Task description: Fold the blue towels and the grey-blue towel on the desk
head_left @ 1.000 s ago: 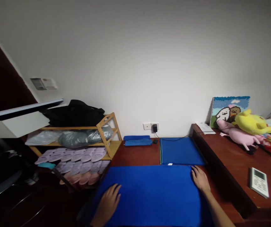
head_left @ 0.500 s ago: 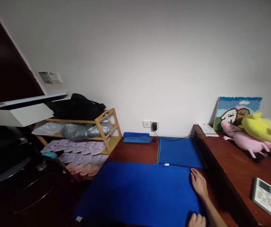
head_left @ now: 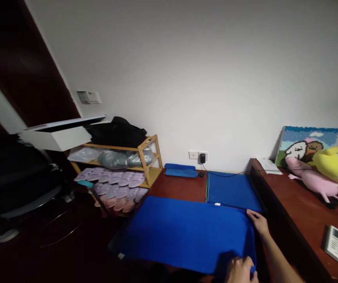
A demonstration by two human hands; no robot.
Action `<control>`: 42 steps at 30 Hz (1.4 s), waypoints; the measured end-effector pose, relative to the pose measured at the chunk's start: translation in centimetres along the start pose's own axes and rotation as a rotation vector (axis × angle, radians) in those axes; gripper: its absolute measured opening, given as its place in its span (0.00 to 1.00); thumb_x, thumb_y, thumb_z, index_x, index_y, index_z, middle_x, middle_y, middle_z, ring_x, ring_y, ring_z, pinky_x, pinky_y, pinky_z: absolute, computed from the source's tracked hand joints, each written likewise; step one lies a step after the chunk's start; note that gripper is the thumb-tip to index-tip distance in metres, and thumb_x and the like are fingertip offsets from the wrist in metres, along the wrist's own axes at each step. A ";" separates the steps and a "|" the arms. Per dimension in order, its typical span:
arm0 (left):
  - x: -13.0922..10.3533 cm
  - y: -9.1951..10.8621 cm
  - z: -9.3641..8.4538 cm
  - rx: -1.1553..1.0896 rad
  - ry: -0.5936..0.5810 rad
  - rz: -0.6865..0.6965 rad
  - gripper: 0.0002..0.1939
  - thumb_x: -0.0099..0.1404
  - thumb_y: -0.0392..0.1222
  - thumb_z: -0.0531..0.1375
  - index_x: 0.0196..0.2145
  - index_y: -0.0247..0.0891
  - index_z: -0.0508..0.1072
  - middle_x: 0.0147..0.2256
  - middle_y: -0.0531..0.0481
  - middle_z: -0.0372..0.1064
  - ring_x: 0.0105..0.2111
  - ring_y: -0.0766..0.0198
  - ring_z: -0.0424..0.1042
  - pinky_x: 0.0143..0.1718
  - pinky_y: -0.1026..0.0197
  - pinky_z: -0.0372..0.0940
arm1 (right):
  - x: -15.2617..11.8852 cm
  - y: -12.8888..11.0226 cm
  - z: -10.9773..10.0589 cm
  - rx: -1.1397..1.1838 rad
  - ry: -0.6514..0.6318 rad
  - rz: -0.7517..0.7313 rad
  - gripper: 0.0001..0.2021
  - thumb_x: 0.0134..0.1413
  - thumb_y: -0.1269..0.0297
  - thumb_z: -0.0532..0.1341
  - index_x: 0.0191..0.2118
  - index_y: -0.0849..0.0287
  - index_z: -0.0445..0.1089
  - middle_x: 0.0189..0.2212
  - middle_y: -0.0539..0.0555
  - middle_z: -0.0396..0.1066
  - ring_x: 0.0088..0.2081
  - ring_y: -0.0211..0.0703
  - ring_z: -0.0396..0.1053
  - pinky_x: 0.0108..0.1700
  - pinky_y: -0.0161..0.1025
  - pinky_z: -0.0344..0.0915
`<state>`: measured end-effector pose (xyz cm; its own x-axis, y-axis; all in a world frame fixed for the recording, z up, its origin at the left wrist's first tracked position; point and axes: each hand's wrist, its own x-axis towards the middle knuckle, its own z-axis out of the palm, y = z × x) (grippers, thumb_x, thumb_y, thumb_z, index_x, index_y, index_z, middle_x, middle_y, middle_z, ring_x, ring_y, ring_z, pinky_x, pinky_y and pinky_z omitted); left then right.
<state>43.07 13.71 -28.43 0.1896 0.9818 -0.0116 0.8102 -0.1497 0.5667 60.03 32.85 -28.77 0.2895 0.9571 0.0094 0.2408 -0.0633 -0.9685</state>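
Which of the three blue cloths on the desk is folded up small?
The small blue cloth against the wall beside the socket; the two bigger ones, the middle cloth and the large cloth, lie spread flat.

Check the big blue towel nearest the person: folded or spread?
Spread: the big blue towel lies open in one flat layer, right hand and left hand on its right-side corners.

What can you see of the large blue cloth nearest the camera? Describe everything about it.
The large blue cloth is a plain, bright blue rectangle of soft, towel-like fabric, spread mostly flat on the dark red-brown wooden surface. A small white tag shows at its near left corner. Its far edge meets a second blue cloth. The right hand pinches its far right corner; the left hand grips its near right corner, lifting that edge slightly.
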 end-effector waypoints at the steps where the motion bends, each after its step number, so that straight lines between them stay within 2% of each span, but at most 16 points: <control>1: -0.6 -0.6 -1.9 -0.064 -0.034 -0.067 0.12 0.58 0.47 0.64 0.41 0.49 0.78 0.38 0.47 0.81 0.39 0.49 0.78 0.40 0.53 0.68 | -0.2 -1.0 0.4 0.012 0.008 0.003 0.31 0.29 0.34 0.66 0.32 0.58 0.82 0.39 0.62 0.82 0.48 0.63 0.77 0.55 0.53 0.71; 3: -1.8 -2.1 -5.4 -0.172 -0.089 -0.174 0.09 0.58 0.49 0.64 0.37 0.49 0.77 0.35 0.50 0.81 0.37 0.52 0.78 0.37 0.56 0.67 | -0.6 -3.2 1.8 0.037 -0.009 -0.006 0.31 0.28 0.35 0.67 0.32 0.58 0.82 0.37 0.61 0.82 0.47 0.62 0.77 0.51 0.51 0.73; 5: -3.2 -4.3 -8.7 -0.265 -0.076 -0.238 0.07 0.57 0.49 0.64 0.33 0.47 0.76 0.33 0.51 0.80 0.35 0.54 0.78 0.36 0.58 0.66 | -1.2 -6.0 4.0 0.069 -0.089 -0.025 0.31 0.27 0.37 0.68 0.33 0.58 0.81 0.34 0.60 0.81 0.41 0.58 0.78 0.44 0.48 0.74; 9: -6.9 -9.7 -15.9 -0.463 0.027 -0.211 0.09 0.58 0.50 0.64 0.29 0.44 0.71 0.28 0.52 0.79 0.32 0.57 0.77 0.35 0.60 0.65 | -2.7 -12.4 10.9 0.120 -0.394 -0.063 0.30 0.36 0.39 0.66 0.39 0.60 0.81 0.26 0.54 0.77 0.28 0.46 0.73 0.32 0.41 0.72; 11: -9.2 -12.7 -19.8 -0.558 0.091 -0.207 0.11 0.61 0.52 0.63 0.29 0.43 0.70 0.25 0.53 0.76 0.29 0.59 0.76 0.34 0.61 0.65 | -3.7 -15.6 15.7 0.120 -0.532 -0.095 0.29 0.40 0.40 0.65 0.41 0.61 0.81 0.25 0.53 0.76 0.27 0.43 0.73 0.32 0.40 0.71; 14: -12.6 -17.5 -25.1 -0.642 0.215 -0.219 0.17 0.63 0.58 0.62 0.29 0.43 0.68 0.24 0.54 0.74 0.28 0.60 0.76 0.33 0.63 0.65 | -5.6 -19.7 24.5 0.099 -0.672 -0.171 0.28 0.44 0.43 0.64 0.43 0.62 0.81 0.29 0.55 0.78 0.32 0.44 0.75 0.39 0.40 0.72; 16: -14.8 -21.2 -27.7 -0.658 0.288 -0.256 0.21 0.63 0.63 0.60 0.29 0.43 0.66 0.25 0.55 0.74 0.27 0.62 0.75 0.32 0.63 0.65 | -7.0 -21.8 30.8 0.070 -0.738 -0.238 0.28 0.47 0.44 0.62 0.44 0.62 0.81 0.32 0.56 0.79 0.34 0.45 0.76 0.41 0.41 0.72; 18: -16.7 -25.2 -29.3 -0.623 0.367 -0.325 0.24 0.63 0.67 0.58 0.28 0.43 0.65 0.25 0.55 0.72 0.27 0.62 0.73 0.31 0.63 0.65 | -8.6 -23.2 37.1 0.025 -0.782 -0.311 0.26 0.50 0.47 0.60 0.44 0.62 0.81 0.34 0.57 0.80 0.35 0.46 0.76 0.41 0.41 0.72; 22: -19.2 -32.8 -30.2 -0.434 0.614 -0.510 0.28 0.64 0.71 0.52 0.28 0.43 0.70 0.27 0.52 0.72 0.31 0.59 0.73 0.36 0.61 0.67 | -11.6 -23.9 47.6 -0.121 -0.833 -0.457 0.15 0.45 0.56 0.65 0.36 0.58 0.82 0.35 0.56 0.81 0.38 0.49 0.76 0.45 0.43 0.71; 24: -19.8 -35.6 -29.7 -0.355 0.725 -0.568 0.28 0.63 0.71 0.52 0.29 0.44 0.74 0.33 0.47 0.75 0.37 0.54 0.75 0.43 0.56 0.69 | -12.8 -23.0 51.1 -0.216 -0.852 -0.513 0.09 0.43 0.61 0.66 0.31 0.57 0.81 0.33 0.56 0.80 0.39 0.50 0.77 0.48 0.43 0.70; 26: -20.0 -37.6 -28.8 -0.323 0.797 -0.592 0.29 0.61 0.72 0.53 0.29 0.44 0.76 0.38 0.43 0.76 0.42 0.50 0.76 0.49 0.51 0.70 | -13.7 -21.6 53.3 -0.308 -0.862 -0.557 0.07 0.45 0.64 0.65 0.31 0.56 0.80 0.34 0.56 0.80 0.41 0.51 0.76 0.51 0.44 0.69; 28: -20.0 -39.0 -27.4 -0.382 0.824 -0.604 0.30 0.58 0.75 0.55 0.28 0.44 0.76 0.38 0.43 0.76 0.41 0.49 0.77 0.48 0.50 0.72 | -14.3 -20.0 54.5 -0.388 -0.859 -0.596 0.08 0.50 0.65 0.63 0.34 0.56 0.80 0.39 0.58 0.79 0.44 0.51 0.76 0.54 0.44 0.68; 30: -19.8 -40.0 -25.8 -0.504 0.841 -0.619 0.32 0.54 0.78 0.57 0.26 0.44 0.75 0.34 0.45 0.76 0.35 0.52 0.77 0.42 0.53 0.74 | -14.5 -18.6 55.2 -0.458 -0.849 -0.628 0.11 0.55 0.65 0.61 0.40 0.57 0.80 0.45 0.60 0.77 0.49 0.51 0.74 0.57 0.45 0.66; 34: -19.4 -41.1 -23.8 -0.712 0.895 -0.675 0.37 0.51 0.82 0.57 0.30 0.42 0.76 0.26 0.51 0.74 0.28 0.57 0.75 0.33 0.59 0.71 | -14.5 -16.9 55.8 -0.577 -0.829 -0.662 0.17 0.58 0.64 0.59 0.51 0.55 0.77 0.53 0.61 0.74 0.55 0.53 0.70 0.60 0.46 0.63; 37: -19.3 -41.3 -24.1 -0.762 0.895 -0.702 0.39 0.49 0.83 0.58 0.29 0.41 0.76 0.25 0.51 0.74 0.29 0.57 0.75 0.34 0.60 0.69 | -14.5 -16.6 56.2 -0.634 -0.822 -0.658 0.16 0.59 0.64 0.58 0.50 0.56 0.78 0.52 0.61 0.75 0.55 0.53 0.71 0.61 0.46 0.63; 42: -19.9 -40.6 -26.1 -0.776 0.786 -0.631 0.38 0.43 0.84 0.60 0.25 0.41 0.76 0.24 0.50 0.75 0.28 0.56 0.75 0.32 0.59 0.69 | -15.0 -17.5 55.8 -0.615 -0.834 -0.630 0.12 0.58 0.67 0.59 0.42 0.55 0.79 0.44 0.58 0.79 0.49 0.49 0.75 0.56 0.40 0.66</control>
<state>-8.07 3.31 -29.76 -0.7029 0.7018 -0.1154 0.0531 0.2136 0.9755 -0.22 35.32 -25.81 -0.6683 0.7419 0.0537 0.5898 0.5724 -0.5697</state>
